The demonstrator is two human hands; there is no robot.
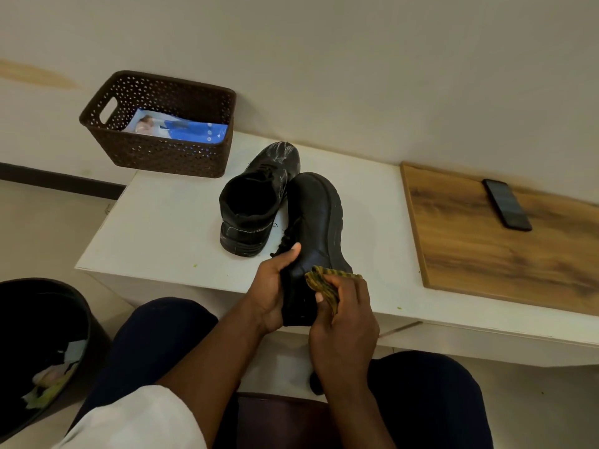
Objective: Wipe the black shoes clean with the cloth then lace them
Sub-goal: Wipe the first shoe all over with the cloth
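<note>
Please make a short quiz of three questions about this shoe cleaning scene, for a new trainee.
1. True or false: the right hand holds the cloth against the held shoe.
2. Where does the other shoe stand? A) inside the basket B) upright on the white table C) on the wooden board
3. Fill in: the phone lies on the ____.

Key
1. True; the left hand grips the same shoe near its heel.
2. B; its toe shows pale smears, so it looks not yet wiped.
3. wooden board
</note>
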